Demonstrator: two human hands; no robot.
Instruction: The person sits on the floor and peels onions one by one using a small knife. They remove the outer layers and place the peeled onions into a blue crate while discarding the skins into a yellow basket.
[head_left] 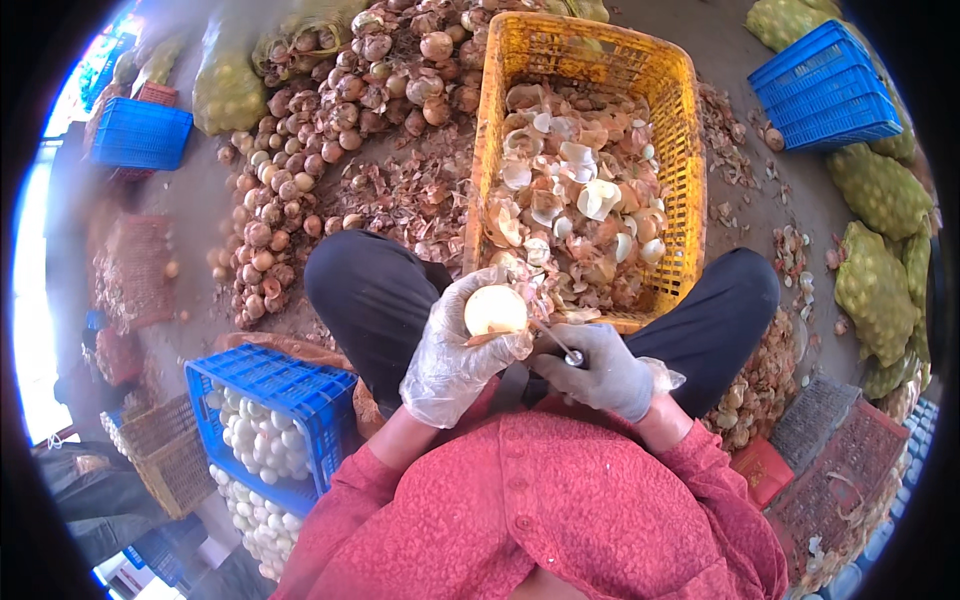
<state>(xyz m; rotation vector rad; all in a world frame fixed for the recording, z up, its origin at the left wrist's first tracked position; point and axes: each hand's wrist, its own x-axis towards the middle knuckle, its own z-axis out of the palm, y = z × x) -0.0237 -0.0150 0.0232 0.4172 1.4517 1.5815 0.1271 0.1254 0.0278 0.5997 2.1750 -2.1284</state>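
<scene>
Peeling step seems to be running: left hand is cupping a pale, mostly bare onion between thumb and fingers at the near end of the yellow crate, while right hand is gripping a small knife in curled fingers; can't tell whether the blade is touching. Next move is probably calling for a steady onion and a scrape at the brown skin on its lower side. Yellow crate is holding loose skins, blue crate at left is holding peeled white onions.
</scene>
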